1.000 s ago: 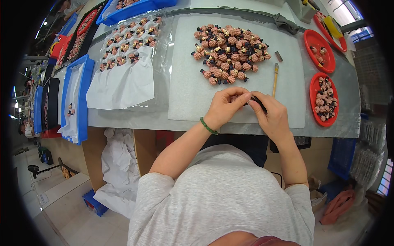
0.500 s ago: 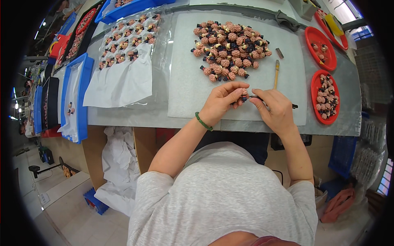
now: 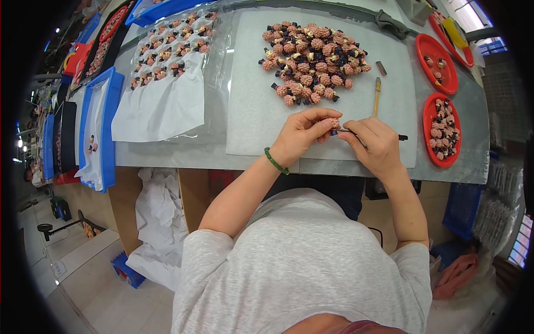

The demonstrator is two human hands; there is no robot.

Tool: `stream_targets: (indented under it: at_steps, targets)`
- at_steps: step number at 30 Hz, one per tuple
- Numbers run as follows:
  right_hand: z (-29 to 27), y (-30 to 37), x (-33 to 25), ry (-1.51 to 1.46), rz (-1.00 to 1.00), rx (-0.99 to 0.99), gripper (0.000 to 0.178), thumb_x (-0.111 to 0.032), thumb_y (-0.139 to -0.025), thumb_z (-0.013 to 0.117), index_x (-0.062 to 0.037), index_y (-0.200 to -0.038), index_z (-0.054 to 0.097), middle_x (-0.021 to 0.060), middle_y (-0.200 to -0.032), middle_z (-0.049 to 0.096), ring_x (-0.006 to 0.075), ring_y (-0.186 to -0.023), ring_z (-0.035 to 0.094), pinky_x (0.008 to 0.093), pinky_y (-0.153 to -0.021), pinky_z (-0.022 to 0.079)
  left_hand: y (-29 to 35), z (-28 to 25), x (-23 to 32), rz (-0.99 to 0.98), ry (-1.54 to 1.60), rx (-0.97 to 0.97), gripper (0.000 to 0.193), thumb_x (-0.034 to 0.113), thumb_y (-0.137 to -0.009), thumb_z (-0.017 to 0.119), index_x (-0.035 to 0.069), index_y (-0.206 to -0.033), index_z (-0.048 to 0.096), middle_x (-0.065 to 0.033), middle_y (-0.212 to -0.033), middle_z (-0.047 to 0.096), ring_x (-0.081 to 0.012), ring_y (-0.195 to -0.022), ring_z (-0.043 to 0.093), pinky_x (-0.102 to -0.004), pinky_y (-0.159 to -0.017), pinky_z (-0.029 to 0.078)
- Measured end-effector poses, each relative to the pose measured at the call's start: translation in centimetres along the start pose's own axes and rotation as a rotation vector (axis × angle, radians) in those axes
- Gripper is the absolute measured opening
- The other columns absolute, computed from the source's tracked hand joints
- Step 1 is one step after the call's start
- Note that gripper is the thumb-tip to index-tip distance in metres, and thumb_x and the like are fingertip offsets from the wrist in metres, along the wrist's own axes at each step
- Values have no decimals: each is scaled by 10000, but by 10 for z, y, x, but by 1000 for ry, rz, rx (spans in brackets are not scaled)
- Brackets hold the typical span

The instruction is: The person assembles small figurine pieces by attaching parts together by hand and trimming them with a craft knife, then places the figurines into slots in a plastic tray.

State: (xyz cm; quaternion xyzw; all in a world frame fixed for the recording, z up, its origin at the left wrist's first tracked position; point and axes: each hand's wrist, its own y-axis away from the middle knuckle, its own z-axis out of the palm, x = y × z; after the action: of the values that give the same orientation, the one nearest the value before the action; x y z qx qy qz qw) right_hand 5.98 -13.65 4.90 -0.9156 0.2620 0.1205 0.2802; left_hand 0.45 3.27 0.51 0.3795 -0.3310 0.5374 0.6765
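Head view: a person sits at a grey worktable (image 3: 167,158), both hands working close together near its front edge.
Far left: blue trays (image 3: 100,128) and a white sheet (image 3: 158,108) carrying rows of small pink pieces.
Left hand: the left hand (image 3: 303,133), with a green bracelet (image 3: 275,161) at the wrist, has its fingertips closed on one small pink bobbled piece (image 3: 335,123).
Right hand: the right hand (image 3: 375,146) is pinched on a thin dark tool (image 3: 389,135), its tip touching the same piece.
Centre far: a heap of like pink pieces (image 3: 311,61) lies on a pale mat (image 3: 256,111), well beyond the hands.
Right: a wooden stick (image 3: 377,96) lies just beyond the right hand; red trays (image 3: 431,119) hold more pieces.
Handling: the piece looks light, small and probably delicate; best gripped gently by its sides, away from the tool tip.
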Motion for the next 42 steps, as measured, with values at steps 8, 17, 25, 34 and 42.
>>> stream_targets:
  at_steps: [8, 17, 25, 34, 42]
  targets:
    - [5, 4, -1, 39, -30, 32, 165, -213, -704, 657, -73, -739, 577, 25, -596, 515, 176, -520, 498, 292, -466, 400, 3, 0, -2, -3, 15, 0, 217, 110, -850, 521, 30, -1044, 574, -3, -832, 582, -49, -679, 476, -178, -593, 399]
    - [3, -1, 0, 27, -15, 1, 172, -158, -678, 682, -47, -780, 600, 58, -644, 563, 198, -547, 527, 296, -486, 409, -2, -1, 1, 4, 5, 7, 212, 108, -847, 524, 32, -1036, 582, 0, -829, 581, -47, -675, 475, -177, -592, 399]
    - [4, 2, 1, 29, -14, -3, 163, -150, -677, 683, -46, -770, 598, 58, -643, 564, 196, -544, 525, 294, -481, 408, -2, -2, -3, 2, -5, -14, 221, 109, -860, 507, 30, -1060, 562, -6, -843, 568, -56, -687, 468, -183, -609, 393]
    - [1, 4, -1, 9, -6, 30, 146, -102, -674, 687, -32, -759, 592, 62, -654, 567, 198, -541, 521, 291, -482, 407, -2, 0, -3, 0, -19, -10, 226, 120, -862, 507, 25, -1061, 558, -8, -848, 570, -53, -693, 474, -179, -615, 396]
    - [-10, 24, 21, 54, 547, 327, 130, -71, -751, 607, -8, -861, 577, 121, -718, 571, 256, -591, 543, 302, -511, 425, 2, 0, -3, 8, -81, 4, 232, 134, -868, 500, 27, -1067, 552, -18, -871, 592, -46, -702, 490, -179, -619, 405]
